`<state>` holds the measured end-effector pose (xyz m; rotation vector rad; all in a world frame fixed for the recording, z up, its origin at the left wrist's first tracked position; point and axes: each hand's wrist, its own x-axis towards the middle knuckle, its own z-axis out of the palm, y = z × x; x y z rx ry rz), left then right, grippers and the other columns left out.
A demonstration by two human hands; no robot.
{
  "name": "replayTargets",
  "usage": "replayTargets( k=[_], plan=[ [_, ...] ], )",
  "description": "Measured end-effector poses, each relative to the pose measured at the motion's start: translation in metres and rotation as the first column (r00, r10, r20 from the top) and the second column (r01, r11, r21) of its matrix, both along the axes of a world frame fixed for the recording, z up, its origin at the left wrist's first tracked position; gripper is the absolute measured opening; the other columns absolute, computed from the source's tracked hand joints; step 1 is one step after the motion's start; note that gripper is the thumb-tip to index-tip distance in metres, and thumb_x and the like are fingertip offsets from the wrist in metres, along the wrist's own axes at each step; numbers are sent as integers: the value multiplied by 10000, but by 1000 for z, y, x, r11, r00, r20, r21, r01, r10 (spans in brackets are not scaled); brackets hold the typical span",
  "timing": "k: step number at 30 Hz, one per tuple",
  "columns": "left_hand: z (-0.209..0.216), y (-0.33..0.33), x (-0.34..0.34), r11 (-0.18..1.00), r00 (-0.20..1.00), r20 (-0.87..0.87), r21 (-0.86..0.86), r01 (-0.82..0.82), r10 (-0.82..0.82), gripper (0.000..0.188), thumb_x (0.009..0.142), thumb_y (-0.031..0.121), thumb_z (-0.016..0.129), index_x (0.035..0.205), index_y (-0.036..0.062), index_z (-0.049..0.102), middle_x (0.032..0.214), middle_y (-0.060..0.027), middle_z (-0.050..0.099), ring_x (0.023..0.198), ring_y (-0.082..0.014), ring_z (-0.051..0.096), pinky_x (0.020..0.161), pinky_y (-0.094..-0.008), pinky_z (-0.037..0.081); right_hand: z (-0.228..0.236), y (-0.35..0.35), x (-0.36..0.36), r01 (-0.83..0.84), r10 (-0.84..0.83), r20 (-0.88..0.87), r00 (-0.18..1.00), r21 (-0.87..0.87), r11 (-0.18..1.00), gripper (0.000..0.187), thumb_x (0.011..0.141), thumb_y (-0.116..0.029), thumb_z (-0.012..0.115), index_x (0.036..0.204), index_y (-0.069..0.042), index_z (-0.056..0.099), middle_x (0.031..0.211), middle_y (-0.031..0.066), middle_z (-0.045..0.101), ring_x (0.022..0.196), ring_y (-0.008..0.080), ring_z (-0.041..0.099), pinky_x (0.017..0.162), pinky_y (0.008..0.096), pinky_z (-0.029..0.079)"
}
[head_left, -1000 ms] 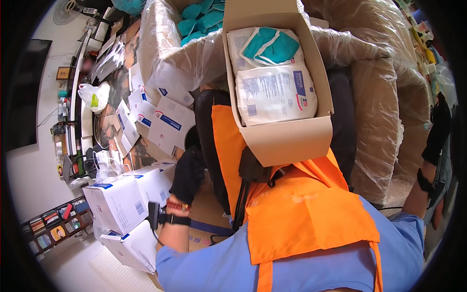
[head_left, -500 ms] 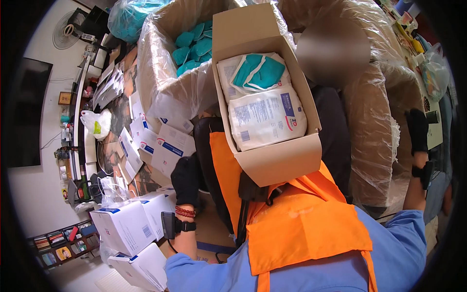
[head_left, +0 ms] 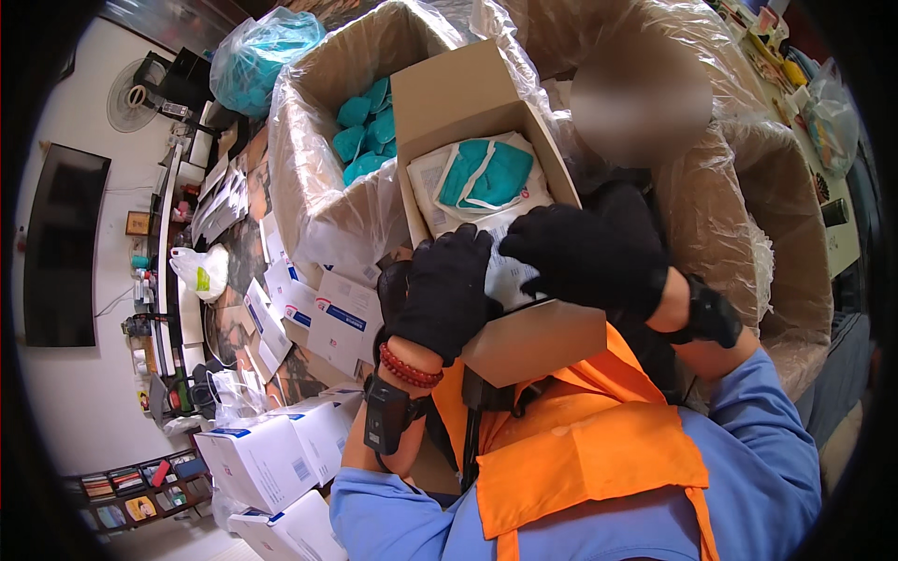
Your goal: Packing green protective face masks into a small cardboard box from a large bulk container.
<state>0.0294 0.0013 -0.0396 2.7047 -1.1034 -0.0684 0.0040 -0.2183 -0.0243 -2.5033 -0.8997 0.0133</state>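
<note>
The nearer packet (head_left: 511, 275) is half-hidden by left hand (head_left: 444, 292) and right hand (head_left: 599, 260); whether fingers (head_left: 520, 241) grip is unclear.

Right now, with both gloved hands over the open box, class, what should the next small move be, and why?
Probably press the near white pack gently flat: the left hand and right hand both cover parts of it, the green mask lies beyond their fingers, and the near flap of the box is open.
</note>
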Motion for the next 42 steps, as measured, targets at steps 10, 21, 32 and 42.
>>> replayTargets(
  k=[10, 21, 32, 42],
  plan=[
    [-11, 15, 11, 996, 966, -252, -79, 38, -57, 794, 656, 342, 817, 1330, 68, 499, 1350, -175, 524, 1240, -346, 508, 1046, -416, 404, -40, 17, 13, -61, 62, 15, 998, -59, 996, 639, 665, -159, 768, 1237, -11, 526, 1031, 235, 599, 955, 407, 598, 846, 444, 483],
    [12, 28, 1, 667, 864, -492, -608, -430, 108, 160, 883, 167, 661, 966, 39, 707, 900, -114, 691, 814, -202, 670, 706, -310, 507, 23, -19, 28, 153, -124, -119, 985, 274, 950, 179, 846, -150, 694, 1007, -73, 682, 880, 112, 697, 774, 233, 693, 735, 312, 536],
    [19, 11, 17, 678, 947, -278, -667, -309, 159, 181, 902, 209, 654, 937, 36, 693, 829, -117, 673, 761, -218, 658, 676, -318, 495, 25, 20, 37, 166, -169, 73, 983, 52, 985, 191, 859, -270, 645, 924, -93, 679, 835, 129, 679, 806, 308, 674, 701, 397, 536],
    [9, 9, 19, 465, 832, -548, -715, -521, 90, 203, 936, 212, 616, 957, 21, 682, 840, -104, 694, 784, -173, 655, 707, -308, 493, 28, 16, 47, 144, -142, -25, 990, 214, 966, 226, 866, -268, 640, 992, -90, 700, 842, 145, 686, 820, 317, 668, 762, 402, 524]
  ],
)
